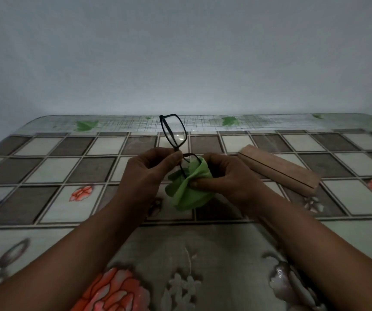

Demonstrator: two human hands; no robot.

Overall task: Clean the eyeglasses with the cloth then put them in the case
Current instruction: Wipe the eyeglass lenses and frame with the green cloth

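As cloth (187,191) wraps eyeglasses (173,133), lower half hidden

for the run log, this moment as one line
left hand: holds eyeglasses | right hand: grips cloth over lens | case: on table, untouched

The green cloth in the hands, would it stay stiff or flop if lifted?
Probably floppy: the cloth bunches into folds where the right hand pinches it over the eyeglasses, and its lower edge hangs loose. Likely light too: a pinch alone holds it up.
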